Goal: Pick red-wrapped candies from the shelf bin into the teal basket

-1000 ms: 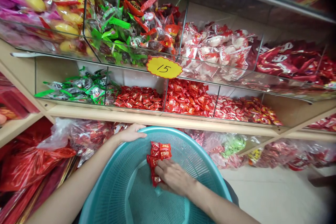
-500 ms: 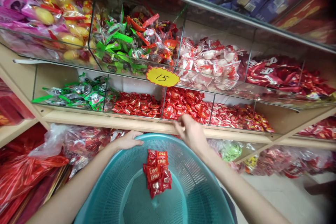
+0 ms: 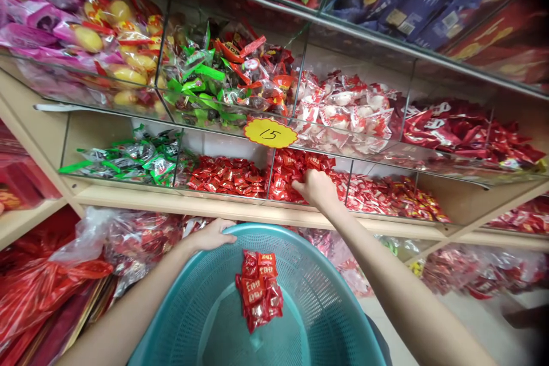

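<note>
1. Red packets [image 3: 260, 291]: small, glossy, roughly square wrappers with pale gold lettering, crimped at the edges; they lie in an overlapping cluster inside the teal basket [image 3: 338, 291], against its far wall and onto the base.
2. Basket: round, perforated with fine openings, smooth at the rim; it stands open just in front of the shelving.
3. Red candy heap [image 3: 285, 174]: similar shiny red wrappers, piled in a clear-fronted compartment of the lower shelf, below and slightly right of the yellow price tag [image 3: 270, 134] marked "15".
4. Left hand [image 3: 214, 235]: clamped on the basket's far rim, the thumb over the inner edge; the fingers beyond the rim are hidden.
5. Right hand [image 3: 317, 187]: well apart from the left, at the red candy heap, with fingers curled; the back of the hand conceals most of the fingertips, so whether they grasp a packet cannot be told.
6. Limits of view: the near side of the basket is cut off by the lower edge; lettering on the packets is too small to read reliably; the upper right corner is dark.
</note>
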`<state>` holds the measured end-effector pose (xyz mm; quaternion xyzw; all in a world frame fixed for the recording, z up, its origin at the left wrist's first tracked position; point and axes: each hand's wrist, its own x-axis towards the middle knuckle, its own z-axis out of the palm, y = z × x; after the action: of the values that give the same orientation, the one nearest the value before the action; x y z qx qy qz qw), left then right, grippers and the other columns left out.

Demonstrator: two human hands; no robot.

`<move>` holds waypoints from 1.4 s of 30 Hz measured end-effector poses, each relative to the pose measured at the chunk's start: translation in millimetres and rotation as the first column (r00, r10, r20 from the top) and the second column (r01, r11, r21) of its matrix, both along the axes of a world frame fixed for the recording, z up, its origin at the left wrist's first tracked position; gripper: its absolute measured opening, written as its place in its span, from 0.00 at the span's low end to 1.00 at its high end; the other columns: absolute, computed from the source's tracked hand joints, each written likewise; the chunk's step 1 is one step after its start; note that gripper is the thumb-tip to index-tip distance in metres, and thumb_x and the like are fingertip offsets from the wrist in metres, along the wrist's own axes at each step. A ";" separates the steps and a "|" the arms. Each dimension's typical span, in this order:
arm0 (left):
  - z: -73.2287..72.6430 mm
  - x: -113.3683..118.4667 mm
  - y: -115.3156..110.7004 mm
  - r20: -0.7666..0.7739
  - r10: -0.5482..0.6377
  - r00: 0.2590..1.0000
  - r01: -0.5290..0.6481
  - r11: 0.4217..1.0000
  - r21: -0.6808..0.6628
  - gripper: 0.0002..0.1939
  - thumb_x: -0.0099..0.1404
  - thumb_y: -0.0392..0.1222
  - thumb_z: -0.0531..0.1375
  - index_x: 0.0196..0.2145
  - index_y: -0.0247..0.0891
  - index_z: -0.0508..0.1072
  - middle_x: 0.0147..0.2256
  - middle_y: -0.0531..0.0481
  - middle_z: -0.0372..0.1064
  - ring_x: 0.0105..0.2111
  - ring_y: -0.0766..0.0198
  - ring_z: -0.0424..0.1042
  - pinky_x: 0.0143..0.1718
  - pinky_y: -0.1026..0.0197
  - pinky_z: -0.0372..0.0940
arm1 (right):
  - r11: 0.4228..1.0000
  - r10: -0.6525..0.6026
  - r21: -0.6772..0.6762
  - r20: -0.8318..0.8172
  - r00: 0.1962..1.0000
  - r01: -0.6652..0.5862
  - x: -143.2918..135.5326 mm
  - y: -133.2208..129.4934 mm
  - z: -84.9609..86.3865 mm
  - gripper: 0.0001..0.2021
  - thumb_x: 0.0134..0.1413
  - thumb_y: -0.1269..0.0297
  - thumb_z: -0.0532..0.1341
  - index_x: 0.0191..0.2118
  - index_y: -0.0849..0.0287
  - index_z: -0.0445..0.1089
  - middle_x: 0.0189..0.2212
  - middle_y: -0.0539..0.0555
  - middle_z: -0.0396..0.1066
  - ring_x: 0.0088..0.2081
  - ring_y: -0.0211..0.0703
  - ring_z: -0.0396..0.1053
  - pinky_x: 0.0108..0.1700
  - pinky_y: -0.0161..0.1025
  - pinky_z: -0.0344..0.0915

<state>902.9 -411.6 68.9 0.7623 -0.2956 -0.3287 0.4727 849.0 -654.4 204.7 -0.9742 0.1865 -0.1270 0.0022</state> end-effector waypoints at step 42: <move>-7.6 4.5 2.1 0.077 -0.046 0.996 0.045 0.999 0.008 0.19 0.50 0.47 0.55 0.34 0.28 0.68 0.27 0.50 0.63 0.26 0.67 0.59 0.27 0.67 0.55 | 0.894 0.385 -0.086 -0.356 0.851 -0.441 16.4 23.2 7.1 0.13 0.49 0.57 0.57 0.35 0.63 0.66 0.34 0.62 0.69 0.37 0.48 0.68 0.35 0.37 0.60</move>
<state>907.4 -409.5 61.3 0.7691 -0.3299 -0.3104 0.4510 865.3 -631.2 211.8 -0.9954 -0.0412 0.0264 -0.0819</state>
